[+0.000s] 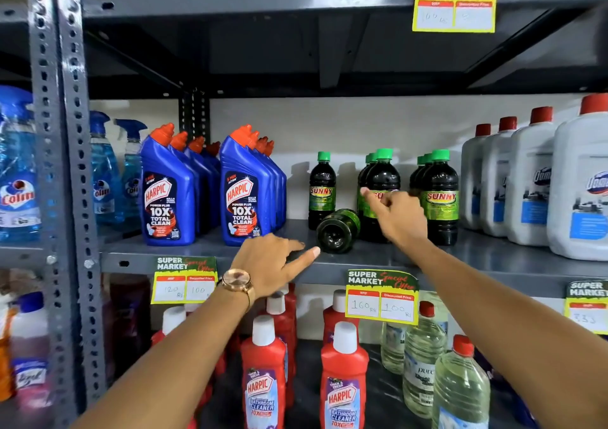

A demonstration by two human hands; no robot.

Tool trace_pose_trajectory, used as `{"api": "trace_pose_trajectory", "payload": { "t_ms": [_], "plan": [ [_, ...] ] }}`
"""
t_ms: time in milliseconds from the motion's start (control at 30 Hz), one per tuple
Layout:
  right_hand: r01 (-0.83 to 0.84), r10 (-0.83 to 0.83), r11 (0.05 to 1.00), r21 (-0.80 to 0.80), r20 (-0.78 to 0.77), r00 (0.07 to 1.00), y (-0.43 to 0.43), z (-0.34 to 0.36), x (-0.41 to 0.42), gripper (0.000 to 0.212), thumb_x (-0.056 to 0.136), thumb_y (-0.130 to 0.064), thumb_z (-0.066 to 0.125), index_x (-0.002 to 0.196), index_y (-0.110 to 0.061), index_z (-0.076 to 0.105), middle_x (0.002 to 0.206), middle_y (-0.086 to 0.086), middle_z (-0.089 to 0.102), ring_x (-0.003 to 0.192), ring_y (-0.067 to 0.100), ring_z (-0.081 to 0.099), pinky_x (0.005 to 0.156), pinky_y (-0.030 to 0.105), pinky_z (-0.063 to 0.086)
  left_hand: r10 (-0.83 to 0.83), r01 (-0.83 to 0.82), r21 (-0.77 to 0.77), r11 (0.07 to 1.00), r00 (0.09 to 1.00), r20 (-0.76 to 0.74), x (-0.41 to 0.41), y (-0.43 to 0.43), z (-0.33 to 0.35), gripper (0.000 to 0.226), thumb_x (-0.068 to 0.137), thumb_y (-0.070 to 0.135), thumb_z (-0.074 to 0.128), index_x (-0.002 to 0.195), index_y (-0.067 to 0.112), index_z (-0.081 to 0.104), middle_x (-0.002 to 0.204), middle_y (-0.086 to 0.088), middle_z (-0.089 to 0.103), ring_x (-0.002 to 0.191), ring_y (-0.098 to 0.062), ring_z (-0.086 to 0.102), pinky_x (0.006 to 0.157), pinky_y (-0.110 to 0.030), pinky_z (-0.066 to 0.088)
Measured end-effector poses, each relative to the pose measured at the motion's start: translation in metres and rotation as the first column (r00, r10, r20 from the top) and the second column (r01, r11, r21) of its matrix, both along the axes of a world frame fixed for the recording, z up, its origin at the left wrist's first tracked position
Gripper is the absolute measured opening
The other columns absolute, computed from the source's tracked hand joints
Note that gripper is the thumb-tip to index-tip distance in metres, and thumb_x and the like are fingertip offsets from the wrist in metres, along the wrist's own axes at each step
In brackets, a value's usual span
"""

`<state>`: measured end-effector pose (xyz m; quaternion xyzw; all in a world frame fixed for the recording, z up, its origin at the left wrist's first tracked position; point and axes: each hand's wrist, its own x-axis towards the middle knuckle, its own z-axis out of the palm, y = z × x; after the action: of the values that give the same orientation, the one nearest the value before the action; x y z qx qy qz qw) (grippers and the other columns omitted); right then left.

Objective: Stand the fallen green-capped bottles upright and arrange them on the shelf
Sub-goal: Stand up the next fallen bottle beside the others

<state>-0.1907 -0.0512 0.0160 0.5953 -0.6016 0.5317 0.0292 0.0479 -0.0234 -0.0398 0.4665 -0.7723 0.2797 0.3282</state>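
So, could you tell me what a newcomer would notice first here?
Probably the two bare hands reaching to the middle shelf: the left hand points at a fallen dark bottle lying base-outward, the right hand in front of upright green-capped bottles. Bright blue Harpic bottles stand left.

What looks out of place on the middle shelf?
One green-capped bottle lies on its side near the shelf front, its base facing the camera, while the other green-capped bottles beside it stand upright. The left hand reaches toward its base; the right hand is just above it. No spill is visible.
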Motion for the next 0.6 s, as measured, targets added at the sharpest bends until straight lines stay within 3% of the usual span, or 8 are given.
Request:
{"api": "trace_pose_trajectory", "payload": {
  "t_ms": [67,133,200,233,333,367,533,600],
  "plan": [
    [-0.120,0.088,0.952,0.283,0.124,0.988,0.003,0.012,0.015,0.079,0.069,-0.087,0.038,0.079,-0.013,0.065,0.070,0.010,0.061,0.060,0.028,0.064,0.058,0.030,0.052,0.063,-0.064,-0.062,0.996,0.998,-0.021,-0.004,0.004,-0.008,0.073,0.084,0.070,0.011,0.097,0.027,0.069,0.089,0.002,0.073,0.081,-0.019,0.066,0.058,-0.032,0.047],
    [-0.179,0.083,0.762,0.622,0.181,0.980,0.005,0.023,0.025,0.104,0.063,-0.094,0.034,0.117,-0.009,0.059,0.082,0.008,0.060,0.037,0.014,0.055,0.038,0.016,0.042,0.138,-0.142,-0.085,0.986,0.989,-0.050,-0.009,0.007,-0.013,0.070,0.084,0.068,0.013,0.083,0.023,0.067,0.077,0.000,0.071,0.072,-0.020,0.065,0.051,-0.030,0.037],
    [-0.144,0.090,0.637,0.757,0.113,0.990,0.001,0.029,0.031,0.109,0.063,-0.093,0.037,0.135,-0.011,0.045,0.096,0.011,0.059,0.025,0.009,0.053,0.031,0.009,0.038,0.175,-0.179,-0.082,0.980,0.983,-0.051,-0.011,0.008,-0.013,0.068,0.084,0.067,0.013,0.076,0.021,0.063,0.072,0.000,0.069,0.068,-0.020,0.063,0.050,-0.029,0.029],
    [-0.128,0.090,0.613,0.780,0.092,0.992,-0.001,0.032,0.034,0.104,0.065,-0.090,0.040,0.132,-0.012,0.047,0.089,0.012,0.062,0.023,0.010,0.053,0.030,0.008,0.038,0.181,-0.185,-0.085,0.979,0.982,-0.049,-0.010,0.008,-0.013,0.068,0.084,0.067,0.013,0.074,0.021,0.062,0.071,0.000,0.069,0.067,-0.020,0.063,0.050,-0.028,0.028],
    [-0.171,0.084,0.625,0.762,0.152,0.985,-0.008,0.028,0.044,0.072,0.075,-0.076,0.049,0.085,-0.005,0.056,0.039,0.007,0.060,0.024,0.013,0.054,0.028,0.011,0.038,0.174,-0.179,-0.099,0.979,0.983,-0.061,-0.009,0.007,-0.014,0.068,0.084,0.066,0.014,0.073,0.021,0.063,0.070,0.000,0.069,0.065,-0.021,0.063,0.049,-0.028,0.027],
    [-0.195,0.077,0.655,0.730,0.191,0.978,-0.011,0.024,0.045,0.065,0.075,-0.071,0.052,0.078,-0.006,0.056,0.036,0.005,0.058,0.030,0.014,0.057,0.028,0.013,0.039,0.174,-0.180,-0.100,0.979,0.983,-0.065,-0.009,0.007,-0.014,0.068,0.084,0.066,0.014,0.074,0.021,0.065,0.070,0.000,0.070,0.066,-0.021,0.064,0.050,-0.028,0.028],
    [-0.354,0.139,0.805,0.475,0.429,0.892,-0.026,-0.001,0.040,0.066,0.065,-0.067,0.064,0.101,-0.012,0.067,0.085,0.008,0.067,0.065,0.019,0.061,0.039,0.014,0.042,0.172,-0.180,-0.095,0.979,0.981,-0.090,-0.010,0.005,-0.015,0.068,0.085,0.065,0.017,0.076,0.021,0.067,0.072,0.000,0.070,0.066,-0.021,0.065,0.051,-0.029,0.036],
    [-0.397,0.186,0.848,0.352,0.504,0.843,-0.025,-0.007,0.034,0.069,0.066,-0.064,0.068,0.106,-0.008,0.066,0.101,0.011,0.068,0.083,0.023,0.064,0.050,0.022,0.047,0.164,-0.173,-0.092,0.981,0.982,-0.098,-0.009,0.004,-0.015,0.067,0.085,0.065,0.018,0.075,0.021,0.068,0.070,0.001,0.070,0.064,-0.021,0.065,0.050,-0.028,0.036]
  ]
}}
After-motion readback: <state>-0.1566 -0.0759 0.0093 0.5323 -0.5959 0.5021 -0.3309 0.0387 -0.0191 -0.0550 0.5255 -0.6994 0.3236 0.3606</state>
